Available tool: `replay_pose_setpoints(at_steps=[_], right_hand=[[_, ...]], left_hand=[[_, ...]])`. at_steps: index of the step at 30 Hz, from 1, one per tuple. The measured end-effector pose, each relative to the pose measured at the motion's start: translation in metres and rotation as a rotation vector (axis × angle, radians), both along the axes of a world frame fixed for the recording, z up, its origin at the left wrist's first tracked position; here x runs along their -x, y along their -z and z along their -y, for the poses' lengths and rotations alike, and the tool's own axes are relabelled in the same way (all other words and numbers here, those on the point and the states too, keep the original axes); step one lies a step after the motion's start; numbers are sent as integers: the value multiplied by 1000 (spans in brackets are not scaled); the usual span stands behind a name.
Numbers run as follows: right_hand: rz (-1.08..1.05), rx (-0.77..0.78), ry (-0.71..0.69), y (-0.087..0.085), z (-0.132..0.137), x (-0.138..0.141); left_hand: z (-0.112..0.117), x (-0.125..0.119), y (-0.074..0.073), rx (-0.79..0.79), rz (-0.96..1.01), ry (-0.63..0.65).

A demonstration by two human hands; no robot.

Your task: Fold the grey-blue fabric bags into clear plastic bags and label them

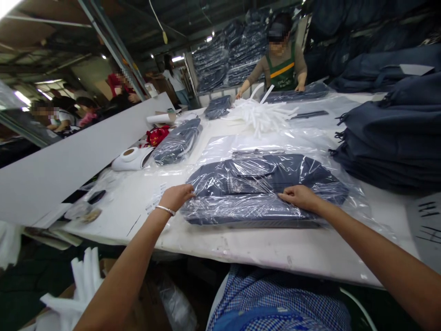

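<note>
A folded dark blue garment in a clear plastic bag (255,188) lies on the white table (275,250) in front of me. My left hand (177,196) grips the bag's left edge with curled fingers; a bracelet is on that wrist. My right hand (299,196) pinches the plastic on top of the bag near its right side, fingers pressed together. More clear plastic (255,143) lies just behind the bagged garment.
A stack of dark blue garments (396,138) rises at the right. Another bagged garment (177,142) and a white tape roll (132,157) lie at left. White plastic strips (262,115) sit farther back. A person in a green apron (280,62) works across the table.
</note>
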State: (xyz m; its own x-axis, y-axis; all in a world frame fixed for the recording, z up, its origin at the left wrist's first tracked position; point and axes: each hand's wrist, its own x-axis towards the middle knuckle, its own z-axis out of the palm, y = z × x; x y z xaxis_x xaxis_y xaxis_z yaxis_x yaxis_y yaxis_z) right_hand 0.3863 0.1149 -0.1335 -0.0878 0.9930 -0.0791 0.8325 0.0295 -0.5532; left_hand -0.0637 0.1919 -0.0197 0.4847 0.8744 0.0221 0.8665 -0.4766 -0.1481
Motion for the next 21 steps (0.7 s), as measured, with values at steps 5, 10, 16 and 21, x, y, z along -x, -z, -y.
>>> replay_pose_setpoints(at_steps=[5, 10, 16, 21], right_hand=[[-19, 4, 23, -5, 2, 3], [24, 5, -3, -18, 5, 11], [94, -25, 56, -52, 27, 7], [326, -359, 124, -76, 118, 0]], left_hand=[[77, -75, 13, -73, 399, 113], [92, -151, 63, 191, 308, 338], [67, -167, 74, 212, 221, 252], [71, -164, 66, 219, 169, 234]])
